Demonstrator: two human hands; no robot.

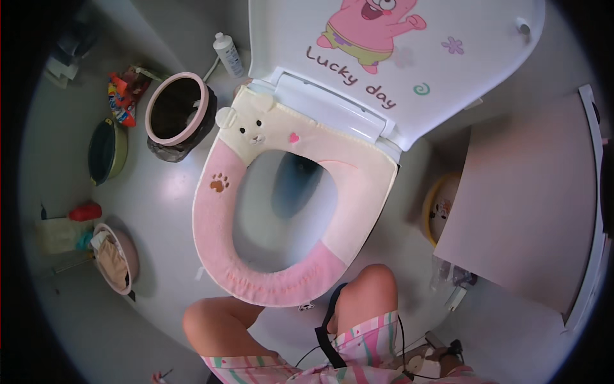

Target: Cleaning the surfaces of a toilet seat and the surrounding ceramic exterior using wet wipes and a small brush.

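- Fingers out of sight: apart or together, I cannot tell.
- Pink-and-cream plush seat cover [214,214] ringing the white toilet bowl [256,211], near bent knees [376,288].
- Raised glossy white lid [441,72] with a pink cartoon figure [368,29] above brown lettering [350,78].
- Smooth grey floor [167,214] under a pink-rimmed round bin [149,116] and pink oval basin [130,253].
- White plastic bottle [228,54], print too small to read.

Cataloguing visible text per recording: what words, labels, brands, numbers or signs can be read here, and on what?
Toilet lid: brown two-word lettering, legible but not copied here, below a pink cartoon figure.
White bottle: print too small to read.
Red packet: markings too blurred to read.
Seat cover: raised pink marks at the front; can't tell if letters.
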